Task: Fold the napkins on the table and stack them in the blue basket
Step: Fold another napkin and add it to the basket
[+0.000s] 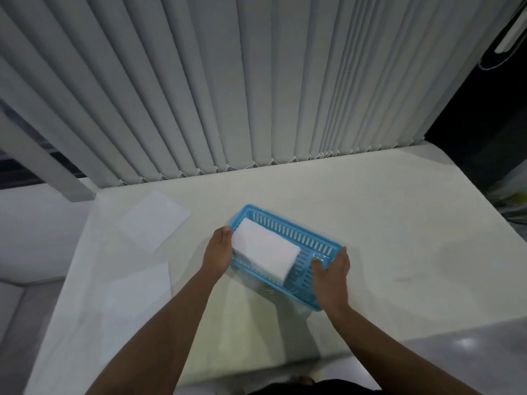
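A blue slotted plastic basket (pixel 296 235) lies at an angle in the middle of the white table (pixel 399 223). A white folded napkin (pixel 265 252) rests inside it, filling its left part. My left hand (pixel 218 252) grips the basket's left end, thumb against the napkin's edge. My right hand (pixel 332 276) holds the basket's right end, thumb inside the rim. Two unfolded white napkins lie flat to the left: one (pixel 155 220) farther back, one (pixel 137 306) nearer me.
Grey vertical blinds (pixel 256 95) hang right behind the table's far edge. The table's left edge drops off beside the napkins, and its front edge runs close to my body. A dark gap lies past the right corner.
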A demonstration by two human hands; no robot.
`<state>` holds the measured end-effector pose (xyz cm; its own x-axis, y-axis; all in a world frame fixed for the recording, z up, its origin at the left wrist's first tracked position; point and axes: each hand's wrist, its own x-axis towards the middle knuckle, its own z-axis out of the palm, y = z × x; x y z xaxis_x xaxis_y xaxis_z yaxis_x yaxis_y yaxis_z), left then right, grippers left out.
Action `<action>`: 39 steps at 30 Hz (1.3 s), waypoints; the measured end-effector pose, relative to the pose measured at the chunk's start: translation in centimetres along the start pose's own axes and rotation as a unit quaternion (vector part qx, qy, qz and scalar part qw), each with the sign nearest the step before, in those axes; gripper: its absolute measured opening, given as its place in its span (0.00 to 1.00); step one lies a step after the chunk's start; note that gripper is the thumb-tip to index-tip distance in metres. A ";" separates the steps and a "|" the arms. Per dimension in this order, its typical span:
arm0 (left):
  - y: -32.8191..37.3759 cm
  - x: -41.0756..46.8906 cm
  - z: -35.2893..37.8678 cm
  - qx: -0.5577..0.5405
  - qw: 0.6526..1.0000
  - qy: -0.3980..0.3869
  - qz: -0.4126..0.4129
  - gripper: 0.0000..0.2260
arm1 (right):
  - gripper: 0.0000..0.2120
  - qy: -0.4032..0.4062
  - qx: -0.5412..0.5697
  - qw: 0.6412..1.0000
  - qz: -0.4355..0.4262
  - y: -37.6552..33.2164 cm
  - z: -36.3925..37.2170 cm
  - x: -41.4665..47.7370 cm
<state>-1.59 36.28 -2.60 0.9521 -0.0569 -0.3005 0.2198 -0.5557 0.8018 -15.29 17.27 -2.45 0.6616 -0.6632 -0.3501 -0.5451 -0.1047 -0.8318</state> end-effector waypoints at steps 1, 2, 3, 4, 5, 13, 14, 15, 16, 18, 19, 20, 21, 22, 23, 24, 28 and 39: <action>-0.7 -0.1 -1.3 -0.002 1.000 0.002 -0.002 0.21 | 0.35 -0.005 0.002 1.000 -0.004 -0.2 1.1 -0.7; -1.4 -0.3 -2.6 -0.003 1.000 0.003 -0.003 0.21 | 0.35 -0.010 0.004 1.000 -0.008 -0.4 2.1 -1.5; -2.1 -0.4 -3.9 -0.003 1.000 0.004 -0.004 0.20 | 0.35 -0.013 0.006 1.000 -0.007 -0.6 3.1 -2.2; -2.8 -0.6 -5.1 -0.001 1.000 0.002 -0.004 0.20 | 0.36 -0.015 0.009 1.000 -0.002 -0.8 4.1 -2.9; -3.4 -0.7 -6.2 0.005 1.000 -0.004 -0.004 0.19 | 0.37 -0.017 0.011 1.000 0.002 -0.9 5.0 -3.6; -6.9 0.3 -11.8 0.068 0.994 -0.086 -0.021 0.22 | 0.35 0.016 0.029 0.999 0.008 -1.1 10.2 -6.9; -6.9 0.6 -12.0 0.072 0.993 -0.091 -0.022 0.23 | 0.36 0.023 0.033 0.999 0.009 -1.1 10.5 -7.0; -6.8 0.9 -12.1 0.071 0.993 -0.097 -0.022 0.23 | 0.36 0.029 0.037 0.999 0.010 -1.1 10.8 -7.0; -6.7 1.3 -12.1 0.069 0.992 -0.100 -0.018 0.23 | 0.36 0.033 0.039 0.999 0.011 -1.0 10.9 -7.0; -6.1 2.0 -11.8 0.074 0.991 -0.106 -0.011 0.22 | 0.38 0.030 0.038 0.999 0.017 -1.0 11.0 -6.7; -5.9 2.5 -11.7 0.085 0.990 -0.110 -0.007 0.22 | 0.39 0.025 0.033 0.999 0.021 -1.1 11.1 -6.5; -5.7 2.9 -11.5 0.101 0.988 -0.115 0.001 0.22 | 0.40 0.018 0.027 0.999 0.025 -1.3 11.1 -6.3; -5.6 3.4 -11.5 0.121 0.985 -0.120 0.007 0.23 | 0.41 0.011 0.020 0.999 0.030 -1.6 11.2 -6.1; -5.5 3.7 -11.5 0.140 0.983 -0.122 0.011 0.23 | 0.42 0.006 0.008 0.999 0.035 -1.9 11.4 -6.0; -5.4 4.1 -11.6 0.154 0.980 -0.123 0.013 0.23 | 0.42 0.005 -0.011 0.999 0.038 -2.2 11.6 -5.9; -5.3 4.3 -11.8 0.165 0.978 -0.123 0.019 0.23 | 0.43 0.007 -0.044 0.998 0.038 -2.4 11.9 -5.9; -6.5 4.0 -12.4 0.155 0.983 -0.090 0.049 0.24 | 0.41 0.053 -0.226 0.972 -0.014 -3.2 13.3 -7.2; -16.9 -0.8 -21.6 0.186 0.981 0.047 -0.017 0.20 | 0.35 -0.075 -0.381 0.846 -0.366 -9.0 22.4 -12.6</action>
<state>-1.48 63.68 -4.72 0.9645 0.0341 -0.2619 0.1765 -0.8211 0.5428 -7.17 43.20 -0.17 0.9921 -0.1189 0.0395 -0.0977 -0.9315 -0.3504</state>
